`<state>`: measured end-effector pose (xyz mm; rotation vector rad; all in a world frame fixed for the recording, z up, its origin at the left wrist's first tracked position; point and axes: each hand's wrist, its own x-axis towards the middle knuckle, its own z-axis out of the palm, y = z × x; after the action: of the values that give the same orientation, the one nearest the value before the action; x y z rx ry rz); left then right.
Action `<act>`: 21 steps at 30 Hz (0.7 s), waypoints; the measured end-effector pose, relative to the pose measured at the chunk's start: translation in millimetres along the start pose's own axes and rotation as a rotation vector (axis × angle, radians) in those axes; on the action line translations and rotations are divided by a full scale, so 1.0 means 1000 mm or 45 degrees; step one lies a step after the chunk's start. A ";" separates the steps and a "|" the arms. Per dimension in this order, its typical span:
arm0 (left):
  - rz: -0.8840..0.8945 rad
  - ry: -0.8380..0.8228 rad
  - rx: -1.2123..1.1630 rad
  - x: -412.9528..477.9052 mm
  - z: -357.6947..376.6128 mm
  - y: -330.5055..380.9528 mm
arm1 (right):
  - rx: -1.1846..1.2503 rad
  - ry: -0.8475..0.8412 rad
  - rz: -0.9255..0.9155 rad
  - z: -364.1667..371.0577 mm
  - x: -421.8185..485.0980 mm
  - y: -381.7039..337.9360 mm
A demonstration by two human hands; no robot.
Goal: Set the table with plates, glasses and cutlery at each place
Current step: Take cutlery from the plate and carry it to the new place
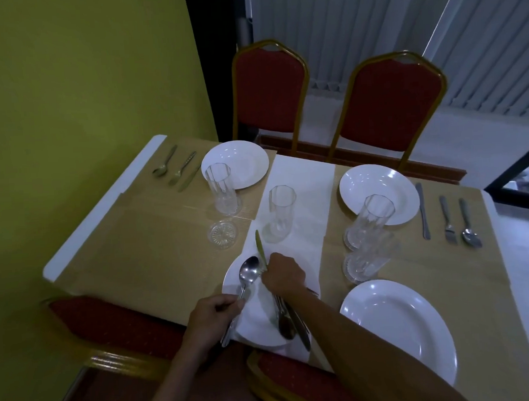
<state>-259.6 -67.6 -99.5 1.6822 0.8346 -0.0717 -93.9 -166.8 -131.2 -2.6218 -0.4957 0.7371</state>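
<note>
Cutlery placement is the step in hand. At far left, a finished cutlery set (pixel 179 171) lies beside the far-left plate (pixel 242 158), with a glass (pixel 221 187) just in front of it. The left hand (pixel 214 318) grips the handle of the held spoon (pixel 249 270) over the near-left plate (pixel 257 320). The right hand (pixel 284 274) is clenched round the held knife (pixel 259 246), blade pointing away. Loose cutlery (pixel 286 318) lies on that same plate under the right forearm. Further right, the far-right plate (pixel 376 185) has a knife, fork and spoon (pixel 447 221) beside it. The near-right plate (pixel 398 325) shows none.

Judged next move: carry the spoon and knife off the plate and lay them parallel on the mat beside it. The loose pieces should not be disturbed, and the nearby glasses need clearance.
</note>
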 end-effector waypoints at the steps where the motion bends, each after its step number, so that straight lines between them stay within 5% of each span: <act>1: -0.007 -0.006 -0.015 0.000 0.000 0.000 | 0.016 -0.008 0.010 0.000 -0.001 0.001; 21: 0.026 -0.097 -0.112 -0.014 0.065 0.038 | 0.581 0.067 -0.218 -0.064 -0.099 0.066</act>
<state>-224.1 -132.4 -80.9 1.5953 0.7533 -0.0838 -122.8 -282.8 -67.5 -2.1408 -0.4656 0.6367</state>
